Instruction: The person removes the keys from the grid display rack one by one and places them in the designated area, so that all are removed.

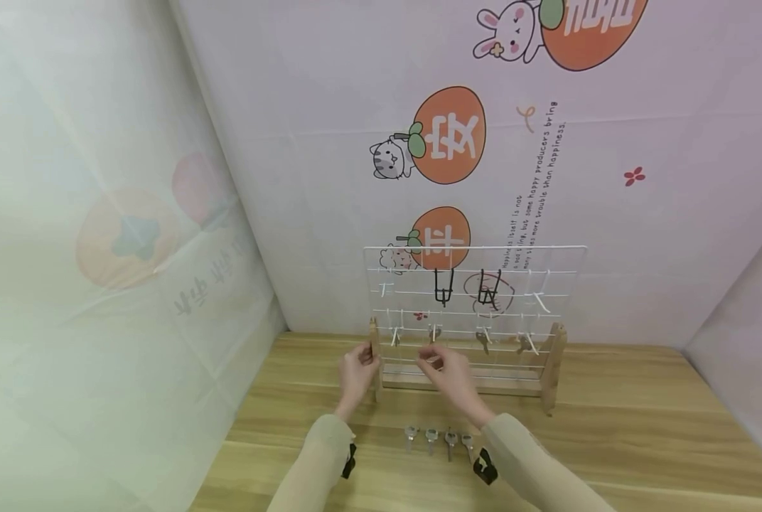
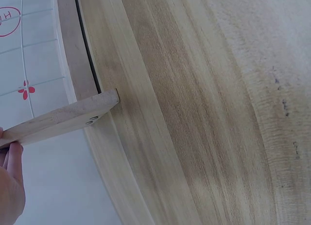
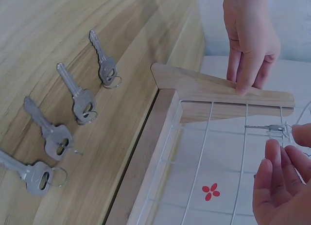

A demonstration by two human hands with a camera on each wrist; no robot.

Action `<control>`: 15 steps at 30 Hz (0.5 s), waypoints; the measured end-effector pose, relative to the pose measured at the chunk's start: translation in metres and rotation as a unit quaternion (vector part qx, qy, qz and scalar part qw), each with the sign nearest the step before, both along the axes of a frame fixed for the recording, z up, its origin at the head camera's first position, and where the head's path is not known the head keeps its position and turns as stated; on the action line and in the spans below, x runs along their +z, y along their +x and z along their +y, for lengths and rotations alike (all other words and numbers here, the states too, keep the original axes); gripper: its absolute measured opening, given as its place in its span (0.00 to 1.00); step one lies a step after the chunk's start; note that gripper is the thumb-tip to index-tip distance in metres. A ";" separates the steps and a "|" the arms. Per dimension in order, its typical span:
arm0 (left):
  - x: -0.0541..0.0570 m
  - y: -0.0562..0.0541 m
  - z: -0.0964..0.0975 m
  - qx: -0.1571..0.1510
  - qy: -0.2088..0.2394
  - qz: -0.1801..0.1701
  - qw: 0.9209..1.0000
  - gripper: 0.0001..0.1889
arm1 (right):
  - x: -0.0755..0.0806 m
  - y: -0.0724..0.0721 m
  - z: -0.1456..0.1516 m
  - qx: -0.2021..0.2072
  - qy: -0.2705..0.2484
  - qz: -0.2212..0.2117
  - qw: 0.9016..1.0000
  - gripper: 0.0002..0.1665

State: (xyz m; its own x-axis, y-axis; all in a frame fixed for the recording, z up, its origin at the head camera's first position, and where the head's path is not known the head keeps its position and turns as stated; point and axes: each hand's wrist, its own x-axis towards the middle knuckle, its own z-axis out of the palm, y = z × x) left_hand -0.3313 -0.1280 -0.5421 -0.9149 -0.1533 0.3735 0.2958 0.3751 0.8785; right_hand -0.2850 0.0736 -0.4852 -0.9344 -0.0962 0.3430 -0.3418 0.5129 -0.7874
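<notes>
"Printed cloth (image 1: 330, 178) behind, wood-grain table (image 1: 298, 384) below. Hands?"

"Left hand (image 1: 358, 371) pinches a wooden end post (image 3: 214, 86) of the wire rack (image 1: 475, 247). Right hand (image 1: 453, 373) in front of the grid, fingers bent; whether it grips anything, cannot tell. One hanging key (image 3: 265, 127) just beside its thumb, contact uncertain."

"Other keys?"

"Four loose keys (image 3: 83, 101) in a row on the table, between the forearms, nearer the body than either hand. More hang on the rack, two of them to the right of the right hand."

"Weak points?"

"Likeliest, the rack itself. Should the right hand tug or push a wire while the left slackens, the stand could slide or tip and shake keys off. Next, the thin rings: one caught only at a hook's tip would probably slip and drop."

"And the forearms?"

"Right sleeve (image 1: 524, 451) and its black strap (image 1: 485, 467) sit close to the loose keys; a sideways sweep could scatter them."
</notes>
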 end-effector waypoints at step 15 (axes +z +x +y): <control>0.000 0.000 0.000 0.004 -0.018 0.006 1.000 0.16 | -0.005 -0.017 -0.024 -0.009 -0.025 -0.004 1.000 0.16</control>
State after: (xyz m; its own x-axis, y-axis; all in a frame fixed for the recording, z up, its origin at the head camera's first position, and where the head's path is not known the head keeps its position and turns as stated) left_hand -0.3311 -0.1279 -0.5422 -0.9086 -0.1479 0.3905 0.3035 0.4085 0.8608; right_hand -0.3025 0.0492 -0.4898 -0.9382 -0.0628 0.3403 -0.3276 0.4778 -0.8151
